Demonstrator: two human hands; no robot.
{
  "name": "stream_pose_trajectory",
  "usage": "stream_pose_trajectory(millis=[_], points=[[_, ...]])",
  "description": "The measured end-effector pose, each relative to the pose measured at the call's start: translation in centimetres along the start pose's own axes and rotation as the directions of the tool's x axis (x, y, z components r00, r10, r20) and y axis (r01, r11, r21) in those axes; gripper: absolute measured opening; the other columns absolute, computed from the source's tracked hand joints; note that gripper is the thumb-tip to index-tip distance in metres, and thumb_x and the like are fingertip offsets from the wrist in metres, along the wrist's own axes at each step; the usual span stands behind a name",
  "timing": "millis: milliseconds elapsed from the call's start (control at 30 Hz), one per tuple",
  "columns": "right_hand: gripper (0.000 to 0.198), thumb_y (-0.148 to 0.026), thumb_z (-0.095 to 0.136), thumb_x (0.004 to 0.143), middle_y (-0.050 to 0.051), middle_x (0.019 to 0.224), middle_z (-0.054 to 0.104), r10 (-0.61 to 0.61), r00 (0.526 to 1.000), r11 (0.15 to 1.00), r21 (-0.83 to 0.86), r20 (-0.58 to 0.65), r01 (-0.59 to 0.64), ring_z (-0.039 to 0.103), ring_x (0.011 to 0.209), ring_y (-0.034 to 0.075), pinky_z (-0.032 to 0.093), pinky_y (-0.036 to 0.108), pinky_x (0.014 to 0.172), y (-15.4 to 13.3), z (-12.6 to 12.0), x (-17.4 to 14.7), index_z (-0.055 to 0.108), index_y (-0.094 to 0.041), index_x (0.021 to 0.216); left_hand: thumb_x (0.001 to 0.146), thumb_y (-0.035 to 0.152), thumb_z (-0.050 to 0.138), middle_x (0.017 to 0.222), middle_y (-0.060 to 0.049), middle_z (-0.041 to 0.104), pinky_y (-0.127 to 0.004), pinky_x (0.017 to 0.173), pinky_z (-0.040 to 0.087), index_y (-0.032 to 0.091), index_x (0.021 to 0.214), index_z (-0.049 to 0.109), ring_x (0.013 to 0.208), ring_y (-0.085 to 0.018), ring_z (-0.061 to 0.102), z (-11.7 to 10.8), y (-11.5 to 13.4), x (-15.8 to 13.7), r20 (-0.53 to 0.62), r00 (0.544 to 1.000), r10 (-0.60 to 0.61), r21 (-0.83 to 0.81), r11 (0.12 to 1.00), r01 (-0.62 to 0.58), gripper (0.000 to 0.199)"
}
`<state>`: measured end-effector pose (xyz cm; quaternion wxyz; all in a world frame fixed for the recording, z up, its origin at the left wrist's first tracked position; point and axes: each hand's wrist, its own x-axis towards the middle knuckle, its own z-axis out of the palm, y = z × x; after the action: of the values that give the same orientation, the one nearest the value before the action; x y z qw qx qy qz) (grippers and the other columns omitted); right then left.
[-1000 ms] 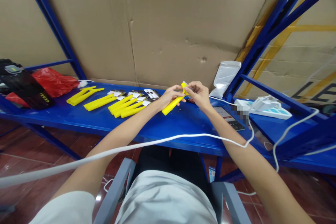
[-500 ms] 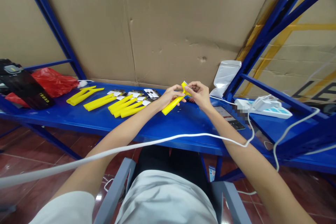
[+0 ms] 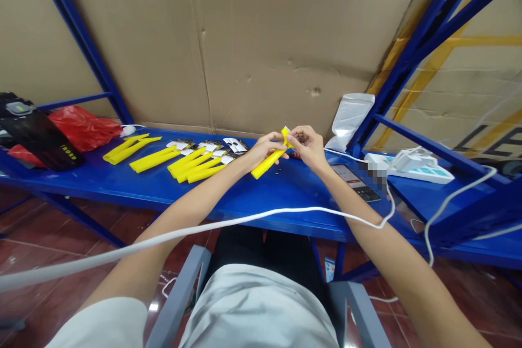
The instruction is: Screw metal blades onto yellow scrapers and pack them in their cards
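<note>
Between my hands, above the blue tabletop, is a yellow tube-like piece (image 3: 267, 165), tilted, with its far end folded or pinched and a pale edge on top. My left hand (image 3: 265, 148) is closed around its middle. The fingers of my right hand (image 3: 309, 144) pinch its upper end. To the left lie several similar yellow pieces (image 3: 151, 160), some with black-and-white printed cards (image 3: 235, 145) at their far ends. A small dark and red object (image 3: 294, 155) is partly hidden under my right hand.
A black bottle (image 3: 44, 136) and a red plastic bag (image 3: 85, 128) stand at the left. On the right are a phone (image 3: 354, 182), a white power strip (image 3: 424, 168) and a white pouch (image 3: 353, 119). A white cable (image 3: 244, 216) crosses in front of my arms. Cardboard (image 3: 253, 49) walls the back.
Both hands stay in nearly the same place on the yellow piece. My right hand has shifted very slightly to the left.
</note>
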<state>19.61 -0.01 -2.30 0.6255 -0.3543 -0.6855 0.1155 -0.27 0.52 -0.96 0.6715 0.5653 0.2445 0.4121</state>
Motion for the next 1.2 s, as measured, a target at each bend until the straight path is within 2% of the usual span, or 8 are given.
stream_pose_trajectory(millis=[433, 667, 867, 1033, 1200], points=[[0.053, -0.076, 0.089, 0.083, 0.007, 0.103, 0.077, 0.141, 0.99, 0.989, 0.052, 0.004, -0.141, 0.072, 0.09, 0.023, 0.064, 0.04, 0.083, 0.1, 0.1, 0.0, 0.077, -0.025, 0.095, 0.076, 0.017, 0.087, 0.095, -0.008, 0.08, -0.023, 0.051, 0.054, 0.019, 0.117, 0.063, 0.071, -0.023, 0.081, 0.2, 0.2, -0.2, -0.008, 1.0, -0.001, -0.01, 1.0, 0.0, 0.047], [0.054, -0.077, 0.088, 0.084, 0.008, 0.106, 0.077, 0.15, 0.988, 0.987, 0.053, 0.018, -0.151, 0.073, 0.092, 0.023, 0.064, 0.04, 0.085, -0.2, 0.0, 0.0, 0.076, -0.025, 0.095, 0.076, 0.016, 0.088, 0.094, -0.008, 0.081, -0.022, 0.052, 0.053, 0.02, 0.117, 0.064, 0.071, -0.022, 0.082, 0.3, 0.3, -0.3, -0.012, 1.0, -0.009, -0.008, 1.0, 0.009, 0.047], [0.063, -0.077, 0.092, 0.078, 0.009, 0.108, 0.08, 0.166, 0.986, 0.984, 0.062, -0.01, -0.165, 0.076, 0.096, 0.025, 0.065, 0.042, 0.089, 0.1, 0.2, 0.1, 0.074, -0.025, 0.108, 0.075, 0.019, 0.088, 0.096, -0.008, 0.08, -0.022, 0.05, 0.053, 0.019, 0.118, 0.064, 0.071, -0.022, 0.081, 0.3, 0.3, -0.3, -0.02, 1.0, -0.002, -0.008, 1.0, 0.002, 0.049], [0.059, -0.08, 0.08, 0.09, 0.01, 0.109, 0.083, 0.124, 0.992, 0.992, 0.005, -0.015, -0.124, 0.078, 0.102, 0.028, 0.064, 0.044, 0.096, 0.0, 0.0, 0.2, 0.079, -0.024, 0.108, 0.075, 0.018, 0.086, 0.095, -0.006, 0.08, -0.021, 0.052, 0.052, 0.02, 0.12, 0.064, 0.072, -0.02, 0.08, 0.3, 0.8, -0.3, -0.059, 0.998, 0.011, -0.048, 0.999, -0.014, 0.05], [0.061, -0.083, 0.068, 0.098, 0.009, 0.11, 0.084, 0.123, 0.992, 0.992, 0.008, -0.034, -0.123, 0.079, 0.101, 0.028, 0.064, 0.044, 0.093, -0.3, -0.3, 0.3, 0.079, -0.025, 0.112, 0.073, 0.018, 0.085, 0.092, -0.003, 0.078, -0.021, 0.05, 0.048, 0.02, 0.116, 0.063, 0.072, -0.018, 0.078, 0.2, 1.5, -0.2, -0.122, 0.991, 0.053, -0.116, 0.991, -0.068, 0.049]])
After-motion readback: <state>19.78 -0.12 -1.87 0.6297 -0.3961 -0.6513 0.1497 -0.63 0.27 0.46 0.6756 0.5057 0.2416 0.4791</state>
